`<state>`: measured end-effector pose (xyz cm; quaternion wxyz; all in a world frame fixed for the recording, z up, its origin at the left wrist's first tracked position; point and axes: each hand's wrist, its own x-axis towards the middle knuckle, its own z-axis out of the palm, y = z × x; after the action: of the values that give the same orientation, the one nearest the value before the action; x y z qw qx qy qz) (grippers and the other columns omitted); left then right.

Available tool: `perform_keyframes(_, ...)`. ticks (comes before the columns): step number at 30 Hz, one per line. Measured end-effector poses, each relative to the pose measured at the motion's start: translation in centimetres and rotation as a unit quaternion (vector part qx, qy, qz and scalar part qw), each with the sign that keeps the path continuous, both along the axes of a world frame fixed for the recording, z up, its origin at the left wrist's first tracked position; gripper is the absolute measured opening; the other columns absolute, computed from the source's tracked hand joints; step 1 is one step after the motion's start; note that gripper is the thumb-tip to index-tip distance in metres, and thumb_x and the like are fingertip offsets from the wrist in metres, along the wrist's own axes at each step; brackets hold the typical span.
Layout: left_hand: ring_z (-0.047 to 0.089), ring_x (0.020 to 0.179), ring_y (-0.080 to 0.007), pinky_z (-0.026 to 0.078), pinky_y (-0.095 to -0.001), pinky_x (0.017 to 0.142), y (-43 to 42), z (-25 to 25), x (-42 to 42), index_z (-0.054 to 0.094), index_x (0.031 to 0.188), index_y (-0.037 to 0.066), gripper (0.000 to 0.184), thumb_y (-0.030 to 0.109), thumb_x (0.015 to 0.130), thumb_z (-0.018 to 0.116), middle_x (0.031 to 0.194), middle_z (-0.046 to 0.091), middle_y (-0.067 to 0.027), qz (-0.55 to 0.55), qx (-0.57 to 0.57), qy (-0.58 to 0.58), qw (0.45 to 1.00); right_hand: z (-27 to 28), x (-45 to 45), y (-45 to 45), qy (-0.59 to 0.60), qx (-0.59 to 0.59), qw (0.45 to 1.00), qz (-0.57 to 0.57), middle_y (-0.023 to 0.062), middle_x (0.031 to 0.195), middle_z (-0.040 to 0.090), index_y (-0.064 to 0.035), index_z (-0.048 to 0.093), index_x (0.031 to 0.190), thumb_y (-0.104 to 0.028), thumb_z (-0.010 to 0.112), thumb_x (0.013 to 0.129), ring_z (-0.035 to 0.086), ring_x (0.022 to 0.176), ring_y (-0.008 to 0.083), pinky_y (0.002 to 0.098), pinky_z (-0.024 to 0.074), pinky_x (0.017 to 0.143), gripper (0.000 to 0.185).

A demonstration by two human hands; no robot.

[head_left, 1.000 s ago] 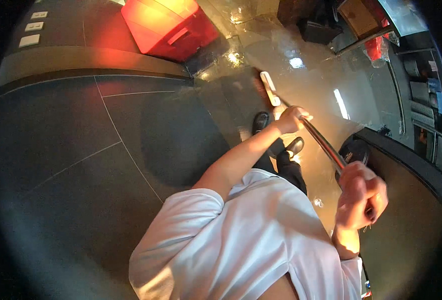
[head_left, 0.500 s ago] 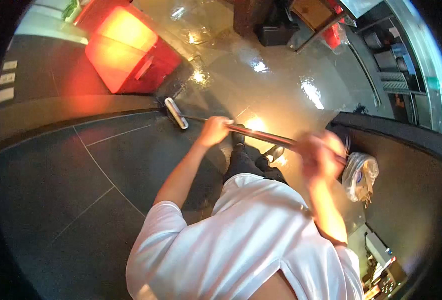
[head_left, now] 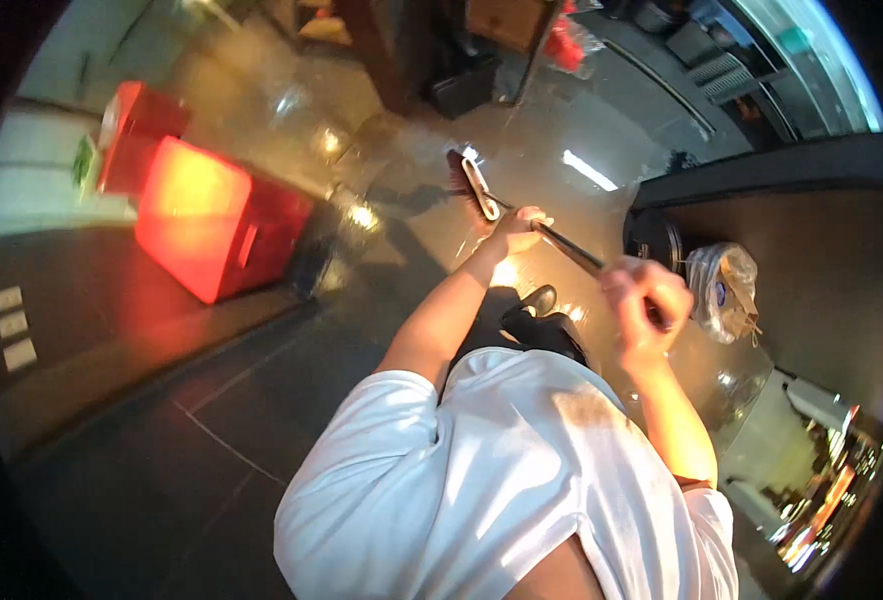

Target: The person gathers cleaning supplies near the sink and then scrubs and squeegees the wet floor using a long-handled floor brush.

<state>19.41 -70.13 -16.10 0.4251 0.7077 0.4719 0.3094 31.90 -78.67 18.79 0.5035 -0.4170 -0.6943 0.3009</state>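
Observation:
A broom (head_left: pixel 477 187) reaches out ahead of me, its dark bristles low over the shiny floor and its head edged in white. Closed around the thin dark handle, nearer the head, is my left hand (head_left: pixel 519 232). Farther up, toward the handle's top end, my right hand (head_left: pixel 650 300) grips it in a fist. The handle slants from the right hand down to the head, beyond my dark shoe (head_left: pixel 540 300). Whether the bristles press on the floor I cannot tell.
A glowing red box (head_left: pixel 227 220) stands at the left by a low wall. On the right, a clear plastic bag (head_left: pixel 724 290) hangs beside a dark partition (head_left: pixel 772 170). Ahead are a black bin (head_left: pixel 464 88) and a red bag (head_left: pixel 564 45).
The broom head has swung away from the wall edge at the left, out onto the shiny floor ahead. Both hands keep their hold, and the view has turned right.

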Motion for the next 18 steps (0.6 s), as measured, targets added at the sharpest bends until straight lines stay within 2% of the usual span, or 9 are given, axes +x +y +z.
perform_keyframes(1, 0.063, 0.09, -0.0364, 0.049, -0.0469, 0.077, 1.7, 1.3, 1.4, 0.064, 0.081, 0.007, 0.024, 0.031, 0.089, 0.063, 0.088, 0.063, -0.0152, 0.001, -0.059, 0.002, 0.998, 0.4, 0.6, -0.1, -0.022, -0.024, 0.999, 0.043, 0.0056, 0.056, 0.047, -0.0044, 0.043, 0.06, 0.008, 0.062, 0.079, 0.048, 0.049, 0.0162, 0.0305, 0.0366, 0.05, 0.03)
perform_keyframes(2, 0.061, 0.087, -0.0348, 0.046, -0.0463, 0.075, 3.4, -1.9, 3.1, 0.058, 0.074, 0.004, 0.036, 0.036, 0.091, 0.062, 0.083, 0.06, -0.0143, 0.008, -0.025, -0.015, 1.0, 0.8, 1.4, -0.3, -0.044, -0.051, 0.994, 0.086, 0.0056, 0.056, 0.046, -0.005, 0.042, 0.059, 0.008, 0.063, 0.077, 0.047, 0.048, 0.018, 0.0313, 0.0361, 0.049, 0.03)
perform_keyframes(4, 0.061, 0.091, -0.0351, 0.047, -0.0463, 0.077, 3.5, 6.4, 4.0, 0.058, 0.073, 0.003, 0.04, 0.037, 0.092, 0.061, 0.084, 0.06, -0.0151, 0.006, -0.051, 0.024, 0.998, 3.0, 3.0, -0.3, 0.014, -0.017, 0.995, 0.098, 0.0049, 0.055, 0.045, -0.0058, 0.042, 0.059, 0.008, 0.064, 0.077, 0.046, 0.046, 0.0207, 0.0332, 0.0348, 0.047, 0.031)
perform_keyframes(7, 0.061, 0.097, -0.0351, 0.049, -0.0485, 0.086, 2.9, 13.2, 6.4, 0.06, 0.075, 0.004, 0.038, 0.038, 0.092, 0.061, 0.087, 0.063, -0.0151, -0.049, 0.007, 0.08, 0.996, 8.5, 8.1, -0.1, 0.175, -0.019, 0.979, 0.106, 0.0044, 0.052, 0.044, -0.008, 0.04, 0.059, 0.007, 0.061, 0.078, 0.045, 0.043, 0.0208, 0.0342, 0.0352, 0.043, 0.032)
perform_keyframes(8, 0.062, 0.095, -0.0359, 0.049, -0.0491, 0.086, 1.9, 9.9, 7.7, 0.061, 0.077, 0.005, 0.036, 0.038, 0.093, 0.059, 0.087, 0.064, -0.0132, -0.011, 0.097, 0.063, 0.993, 9.5, 9.9, 0.6, 0.227, -0.001, 0.969, 0.098, 0.0037, 0.052, 0.047, -0.0082, 0.042, 0.06, 0.002, 0.061, 0.085, 0.046, 0.042, 0.0187, 0.0329, 0.0354, 0.042, 0.033)
perform_keyframes(9, 0.064, 0.09, -0.0389, 0.05, -0.0492, 0.084, 1.9, 12.2, 8.1, 0.063, 0.08, 0.007, 0.032, 0.035, 0.094, 0.06, 0.088, 0.067, -0.0133, -0.093, 0.136, 0.126, 0.978, 9.6, 11.7, 1.3, 0.253, -0.016, 0.966, 0.06, 0.0027, 0.052, 0.047, -0.0087, 0.042, 0.061, -0.002, 0.062, 0.088, 0.046, 0.043, 0.0166, 0.0322, 0.0363, 0.043, 0.035)
perform_keyframes(10, 0.065, 0.081, -0.0429, 0.051, -0.0496, 0.079, 1.9, 15.4, 8.7, 0.065, 0.078, 0.008, 0.03, 0.033, 0.094, 0.061, 0.082, 0.069, -0.0167, -0.031, 0.051, 0.163, 0.985, 9.5, 13.4, 2.4, 0.276, -0.03, 0.96, 0.022, 0.0018, 0.053, 0.047, -0.0092, 0.043, 0.061, -0.005, 0.063, 0.091, 0.046, 0.044, 0.0146, 0.0314, 0.0371, 0.044, 0.036)
perform_keyframes(14, 0.066, 0.083, -0.0487, 0.053, -0.0549, 0.073, 4.6, 6.0, 8.6, 0.073, 0.081, 0.0, 0.043, 0.04, 0.092, 0.061, 0.082, 0.067, -0.0272, -0.019, -0.101, 0.259, 0.96, 1.3, 16.2, 11.7, 0.414, -0.178, 0.86, -0.241, -0.0027, 0.055, 0.042, -0.0116, 0.043, 0.061, -0.013, 0.067, 0.094, 0.043, 0.049, 0.0075, 0.0262, 0.0374, 0.047, 0.041)
perform_keyframes(18, 0.065, 0.097, -0.0473, 0.051, -0.0552, 0.086, 10.6, 1.3, 10.7, 0.074, 0.094, 0.002, 0.041, 0.041, 0.093, 0.06, 0.094, 0.069, -0.0287, -0.016, -0.128, 0.279, 0.952, -4.7, 18.1, 18.4, 0.391, -0.24, 0.865, -0.204, -0.0017, 0.052, 0.035, -0.0119, 0.037, 0.064, -0.008, 0.062, 0.096, 0.032, 0.045, 0.009, 0.029, 0.0291, 0.047, 0.041)
